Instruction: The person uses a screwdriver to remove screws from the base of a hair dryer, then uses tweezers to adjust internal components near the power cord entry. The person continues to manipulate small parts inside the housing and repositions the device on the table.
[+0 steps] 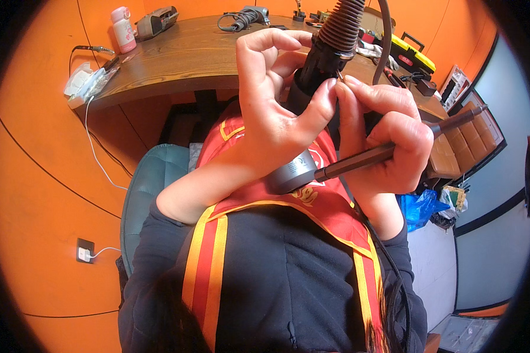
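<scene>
My left hand (277, 112) grips a dark cylindrical device (303, 85) with a ribbed cable boot (343, 29) at the top; its grey end (291, 173) shows lower down, over my red, yellow-edged apron (335, 223). My left thumb is at a tiny part beside the boot's base. My right hand (388, 135) has its thumb and forefinger pinched at that small part, too small to name, while its other fingers wrap round a long dark screwdriver (347, 163) pointing up to the right.
Behind is a wooden desk (176, 50) with a bottle (122, 29), coiled cable (239, 19), tissue pack (83, 82) and black-yellow toolbox (409, 56). A teal chair (150, 176) is beneath me; a brown padded chair (459, 147) and blue bag (418, 209) are at right.
</scene>
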{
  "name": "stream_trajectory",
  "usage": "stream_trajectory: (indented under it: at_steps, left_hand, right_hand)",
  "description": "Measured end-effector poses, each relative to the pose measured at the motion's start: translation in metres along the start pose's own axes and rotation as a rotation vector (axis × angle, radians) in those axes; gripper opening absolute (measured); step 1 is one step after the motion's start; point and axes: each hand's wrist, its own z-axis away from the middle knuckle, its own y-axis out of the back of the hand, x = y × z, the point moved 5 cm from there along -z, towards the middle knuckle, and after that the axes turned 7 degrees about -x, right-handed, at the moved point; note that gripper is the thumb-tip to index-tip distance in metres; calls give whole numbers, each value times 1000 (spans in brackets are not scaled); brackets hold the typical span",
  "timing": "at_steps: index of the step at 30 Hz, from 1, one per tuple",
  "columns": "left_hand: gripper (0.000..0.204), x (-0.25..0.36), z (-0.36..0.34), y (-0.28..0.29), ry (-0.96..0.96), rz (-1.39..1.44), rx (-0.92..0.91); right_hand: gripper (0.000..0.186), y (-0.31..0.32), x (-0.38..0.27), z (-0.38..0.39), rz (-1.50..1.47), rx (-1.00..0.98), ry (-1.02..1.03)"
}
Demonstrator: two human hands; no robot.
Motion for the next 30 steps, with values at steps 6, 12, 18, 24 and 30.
stream_trajectory:
  at_steps: [6,12,18,24,30]
  left_hand:
    - [51,1,-1,2,-51,-84,-19]
    - [51,2,-1,2,-43,-78,-10]
    - [49,0,1,2,-52,-99,7]
    - [39,5,0,4,-242,-302,7]
    - [28,15,2,3,-218,-511,-21]
  right_hand:
    - [30,-1,6,2,-94,156,-14]
    - [34,2,2,1,-34,44,-48]
    - [36,2,1,0,-1,-29,15]
    - [36,1,1,1,0,-26,-5]
    - [37,1,0,0,-16,-16,-28]
